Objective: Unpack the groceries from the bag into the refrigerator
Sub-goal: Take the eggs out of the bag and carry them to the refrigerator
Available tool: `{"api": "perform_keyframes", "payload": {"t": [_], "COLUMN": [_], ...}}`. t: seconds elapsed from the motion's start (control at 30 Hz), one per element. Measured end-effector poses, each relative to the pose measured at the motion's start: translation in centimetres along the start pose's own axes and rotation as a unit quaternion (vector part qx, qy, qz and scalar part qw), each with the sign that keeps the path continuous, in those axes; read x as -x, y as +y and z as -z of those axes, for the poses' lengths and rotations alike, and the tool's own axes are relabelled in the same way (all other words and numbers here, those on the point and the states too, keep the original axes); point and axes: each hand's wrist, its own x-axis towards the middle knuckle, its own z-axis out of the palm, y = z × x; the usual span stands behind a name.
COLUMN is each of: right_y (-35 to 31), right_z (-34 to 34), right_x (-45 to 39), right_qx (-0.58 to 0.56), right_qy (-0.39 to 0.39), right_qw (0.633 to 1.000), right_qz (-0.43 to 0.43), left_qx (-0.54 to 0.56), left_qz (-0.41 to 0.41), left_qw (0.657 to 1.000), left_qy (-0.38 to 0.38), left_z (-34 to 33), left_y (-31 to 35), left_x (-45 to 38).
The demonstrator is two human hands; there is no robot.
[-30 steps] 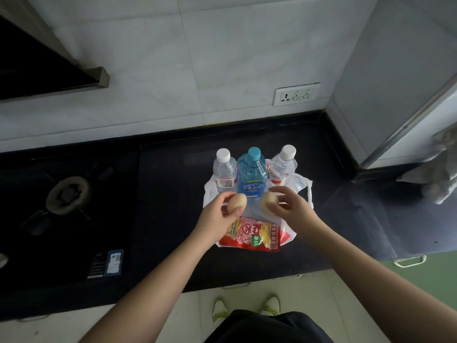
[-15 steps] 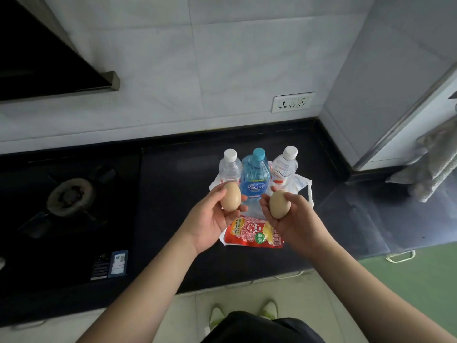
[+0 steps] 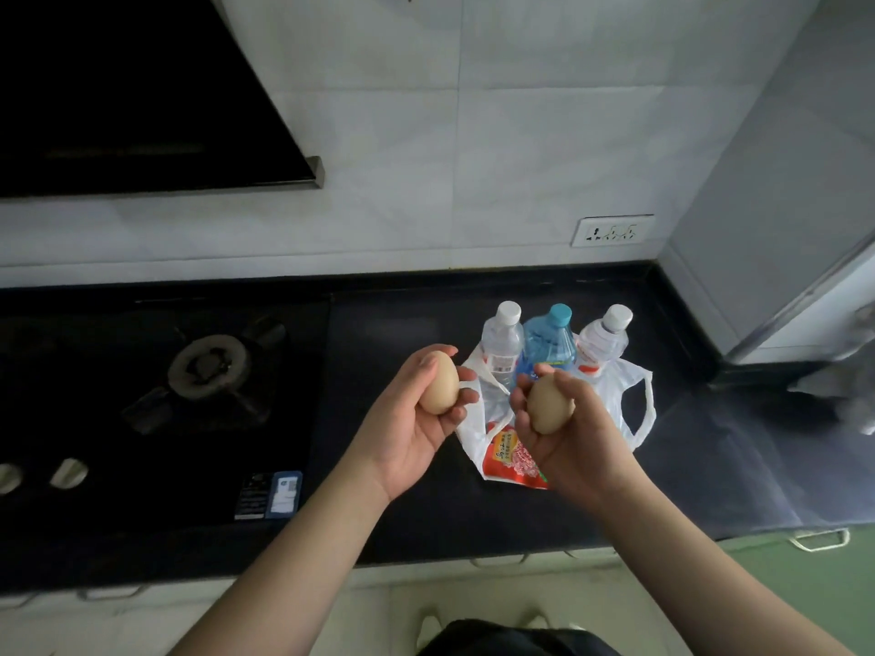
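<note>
Each hand cups an egg, long axis upright: left hand (image 3: 411, 421) grips the left egg (image 3: 439, 382), right hand (image 3: 566, 435) the right egg (image 3: 549, 403), over the bag (image 3: 627, 403) at centre frame. The refrigerator (image 3: 776, 205) stands upper right, nearer the right hand.

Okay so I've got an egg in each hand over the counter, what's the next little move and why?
Probably turn right and carry both eggs toward the grey appliance at the counter's right end, likely the refrigerator. The left hand grips one egg and the right hand grips the other egg, both clear of the white bag. With both hands full, opening the door may need one egg set down first.
</note>
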Motion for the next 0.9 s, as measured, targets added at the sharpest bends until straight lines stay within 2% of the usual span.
{"api": "perform_keyframes", "payload": {"t": [0.2, 0.37, 0.53, 0.67, 0.9], "right_y": [0.7, 0.0, -1.6, -1.9, 0.9], "right_z": [-1.5, -1.4, -0.3, 0.5, 0.5], "right_x": [0.5, 1.4, 2.4, 3.3, 4.8], "right_qx": [0.020, 0.030, 0.089, 0.105, 0.119], "right_qy": [-0.025, -0.061, -0.085, -0.114, -0.155], "right_qw": [0.999, 0.997, 0.990, 0.982, 0.960], "right_qz": [-0.017, -0.039, -0.066, -0.107, -0.200], "left_qx": [0.006, 0.012, 0.004, -0.011, 0.041], "left_qz": [-0.054, -0.065, -0.109, -0.136, -0.202], "left_qw": [0.998, 0.996, 0.989, 0.980, 0.948], "left_qy": [0.032, 0.060, 0.102, 0.142, 0.244], "left_z": [0.2, -1.2, -2.6, -3.3, -3.7], "left_y": [0.3, -1.2, -2.3, -3.4, -6.2], "left_x": [2.8, 4.4, 6.4, 8.6, 14.8]}}
